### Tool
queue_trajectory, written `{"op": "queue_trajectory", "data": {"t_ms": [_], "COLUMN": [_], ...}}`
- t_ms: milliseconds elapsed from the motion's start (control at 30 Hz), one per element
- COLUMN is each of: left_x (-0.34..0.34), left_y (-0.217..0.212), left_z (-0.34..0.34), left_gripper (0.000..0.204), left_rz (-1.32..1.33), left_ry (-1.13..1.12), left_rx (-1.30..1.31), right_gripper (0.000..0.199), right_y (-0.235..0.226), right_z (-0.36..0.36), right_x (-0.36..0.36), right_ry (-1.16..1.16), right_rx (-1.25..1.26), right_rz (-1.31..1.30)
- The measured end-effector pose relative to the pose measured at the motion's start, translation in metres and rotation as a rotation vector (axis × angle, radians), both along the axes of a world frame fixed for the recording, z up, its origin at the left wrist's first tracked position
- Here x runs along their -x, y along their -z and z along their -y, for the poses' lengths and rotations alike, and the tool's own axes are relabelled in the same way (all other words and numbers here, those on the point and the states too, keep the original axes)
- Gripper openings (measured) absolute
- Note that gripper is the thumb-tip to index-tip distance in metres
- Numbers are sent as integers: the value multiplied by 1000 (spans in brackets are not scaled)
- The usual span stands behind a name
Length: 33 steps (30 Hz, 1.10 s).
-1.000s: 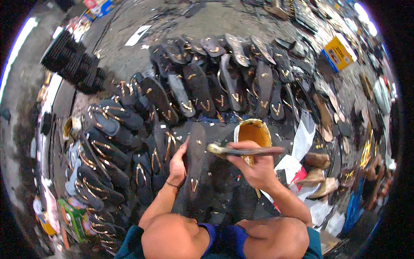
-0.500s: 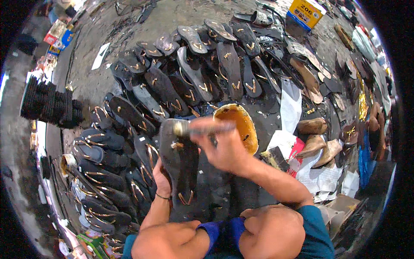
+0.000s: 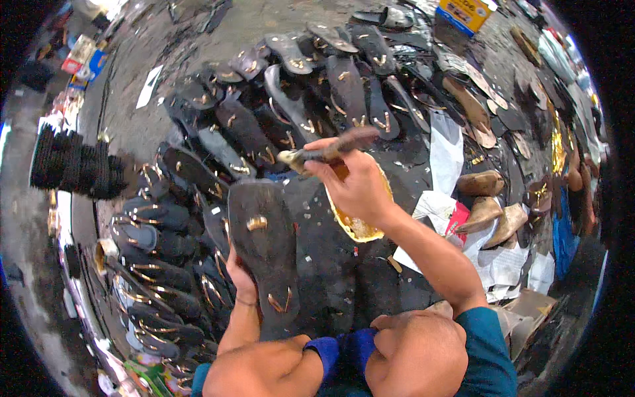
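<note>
My left hand (image 3: 242, 281) is closed on the left edge of a dark sandal sole (image 3: 268, 255), tilted upright before my knees. Gold strap ends show near its top and lower end. Up and to the right, my right hand (image 3: 357, 188) grips a brush (image 3: 331, 151) by its dark handle, the pale bristle end pointing left, apart from the sole. Beneath that hand stands a bowl (image 3: 367, 237) with a crusted pale rim and amber, sticky-looking matter inside. The hand hides part of the bowl.
Rows of dark sandals (image 3: 248, 129) lie beyond and to the left. Stacked black straps (image 3: 73, 162) stand at the far left. Wooden shoe lasts (image 3: 483, 213) and white paper (image 3: 503, 274) are at the right. A yellow and blue box (image 3: 465, 14) sits at the far right.
My right hand has lifted the brush off the sole and moved it up and right, over the bowl. The sole has shifted slightly left in my left hand.
</note>
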<state>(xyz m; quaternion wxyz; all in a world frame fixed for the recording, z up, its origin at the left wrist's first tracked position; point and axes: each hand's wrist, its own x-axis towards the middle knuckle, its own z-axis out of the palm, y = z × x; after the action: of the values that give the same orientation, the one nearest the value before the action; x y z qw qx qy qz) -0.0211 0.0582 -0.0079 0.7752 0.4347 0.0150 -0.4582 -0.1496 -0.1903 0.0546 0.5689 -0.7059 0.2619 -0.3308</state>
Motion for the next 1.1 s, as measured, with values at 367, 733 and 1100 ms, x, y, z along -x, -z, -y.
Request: {"op": "queue_trajectory", "data": {"t_ms": [367, 733, 1100], "left_x": [-5, 17, 11], "left_y": [21, -3, -25], "left_z": [-63, -97, 60], "left_gripper": [55, 47, 60], "left_rz": [-294, -319, -286], "left_ry": [-33, 81, 18], "left_rx": [-105, -336, 31], "right_gripper": [17, 41, 27], "right_y": [47, -27, -15], "right_z": [-10, -1, -31], "right_x": [60, 157, -16], "right_ry": [168, -583, -334], "right_rx": [68, 232, 274], "right_rz": [-350, -1317, 117]}}
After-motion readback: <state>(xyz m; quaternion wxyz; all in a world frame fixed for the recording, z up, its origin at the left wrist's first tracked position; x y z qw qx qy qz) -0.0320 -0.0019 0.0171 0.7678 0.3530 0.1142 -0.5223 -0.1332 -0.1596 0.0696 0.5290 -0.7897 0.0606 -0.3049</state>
